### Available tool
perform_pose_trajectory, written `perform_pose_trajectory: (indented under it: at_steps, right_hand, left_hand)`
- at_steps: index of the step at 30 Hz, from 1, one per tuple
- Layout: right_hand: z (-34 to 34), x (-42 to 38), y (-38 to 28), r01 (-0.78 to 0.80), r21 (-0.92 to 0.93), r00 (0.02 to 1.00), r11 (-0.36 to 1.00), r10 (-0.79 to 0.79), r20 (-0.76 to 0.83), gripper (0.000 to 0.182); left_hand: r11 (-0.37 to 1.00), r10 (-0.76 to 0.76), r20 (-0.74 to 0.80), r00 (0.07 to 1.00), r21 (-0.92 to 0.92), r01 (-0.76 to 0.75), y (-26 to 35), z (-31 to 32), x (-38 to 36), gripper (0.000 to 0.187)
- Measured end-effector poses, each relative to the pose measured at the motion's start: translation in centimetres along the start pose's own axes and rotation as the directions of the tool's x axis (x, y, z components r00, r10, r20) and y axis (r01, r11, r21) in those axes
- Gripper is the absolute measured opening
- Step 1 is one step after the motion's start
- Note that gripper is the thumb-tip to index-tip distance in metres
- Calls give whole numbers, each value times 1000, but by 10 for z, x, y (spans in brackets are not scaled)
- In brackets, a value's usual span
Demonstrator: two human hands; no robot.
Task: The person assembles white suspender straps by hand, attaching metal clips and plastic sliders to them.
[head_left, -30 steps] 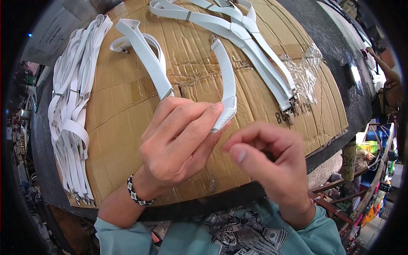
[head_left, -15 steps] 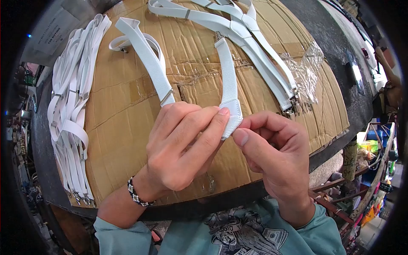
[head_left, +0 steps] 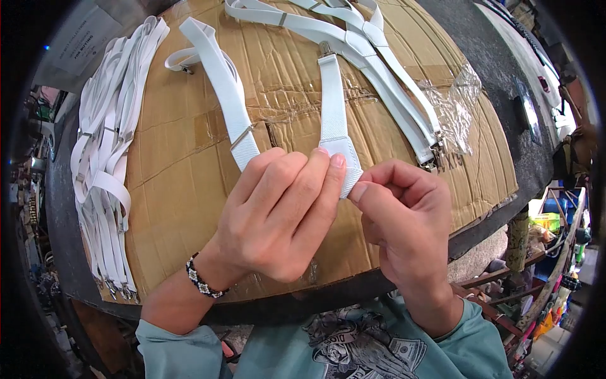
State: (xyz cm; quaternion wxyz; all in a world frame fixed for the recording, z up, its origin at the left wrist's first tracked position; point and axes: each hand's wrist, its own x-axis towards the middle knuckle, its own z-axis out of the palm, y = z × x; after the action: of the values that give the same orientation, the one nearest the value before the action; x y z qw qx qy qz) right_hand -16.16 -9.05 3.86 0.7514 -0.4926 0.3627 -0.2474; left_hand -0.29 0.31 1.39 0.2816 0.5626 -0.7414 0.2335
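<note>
White elastic suspenders (head_left: 333, 104) lie partly on the cardboard, their stitched joining patch raised between my hands. My left hand (head_left: 284, 211) is closed on the patch, fingertips pressed over its face, thumb hidden behind. My right hand (head_left: 404, 211) pinches the patch's right corner between thumb and forefinger. One strap runs up from the patch to a metal clip (head_left: 326, 49). Another strap (head_left: 221, 95) with a metal slider (head_left: 242, 134) passes behind my left hand, so its link to the patch is hidden.
A bundle of white suspenders (head_left: 104, 145) lies on the left of the cardboard sheet (head_left: 183, 252). Another pair (head_left: 385, 82) stretches across the upper right, near crumpled clear plastic (head_left: 456, 104). The dark table edge (head_left: 315, 302) runs below my hands. Cluttered racks stand at right.
Both hands have shifted slightly, and the left fingers now lie flatter across the patch. The strap with the clip hangs straighter. My right hand keeps its pinch at the corner.
</note>
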Motion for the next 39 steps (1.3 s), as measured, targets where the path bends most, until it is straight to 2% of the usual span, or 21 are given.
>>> perform_pose_trajectory:
  at_steps: [7,10,13,19,25,27,30,39]
  right_hand:
    - [3,3,3,-10,-25,999,1000,9,-39,10]
    - [4,2,5,-23,-21,999,1000,23,-22,8]
    - [4,3,6,-47,13,999,999,47,-5,5]
    - [2,5,5,-85,86,996,993,82,34,8]
    - [-1,1,3,-72,106,996,992,66,58,11]
    - [-5,-1,3,-58,146,995,988,44,95,13]
    - [2,-1,-3,-45,101,999,994,45,5,13]
    - [-2,-1,-1,-12,10,1000,1000,12,13,14]
  left_hand:
    - [993,21,-23,1000,115,-18,1,7,-2,41]
    - [995,-52,12,999,83,51,1,4,-1,42]
    - [999,-48,-64,997,17,49,-6,10,-2,33]
    - [985,-142,-140,980,-113,127,-4,10,-3,37]
    - [959,-224,-65,972,-192,208,-2,2,-1,36]
    - [967,-199,-91,976,-181,180,-4,6,-1,36]
    - [972,-176,-86,981,-172,159,-4,6,-1,36]
    - [976,-152,-77,985,-171,137,-2,9,-1,36]
